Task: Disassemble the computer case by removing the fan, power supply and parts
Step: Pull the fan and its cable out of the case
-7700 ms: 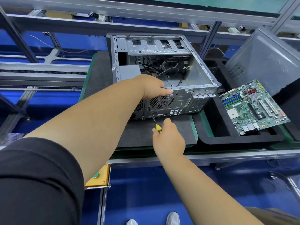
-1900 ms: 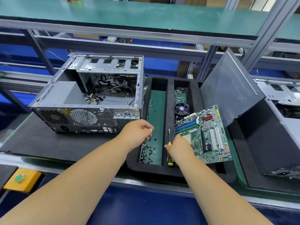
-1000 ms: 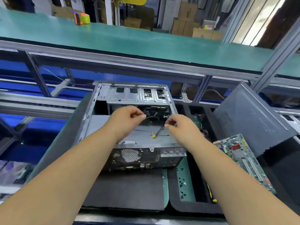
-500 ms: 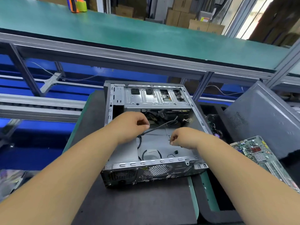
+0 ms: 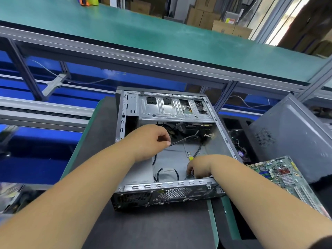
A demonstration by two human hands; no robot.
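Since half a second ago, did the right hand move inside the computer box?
Yes. The right hand has dropped toward the computer case's near rear wall, by the fan grille; before it sat mid-case.

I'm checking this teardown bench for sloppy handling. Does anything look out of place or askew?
The motherboard lies tilted at the right, outside the computer case, and the grey side panel leans behind it. Loose black cables trail across the case floor, one pinched by the left hand. That fits disassembly; no damage shows.
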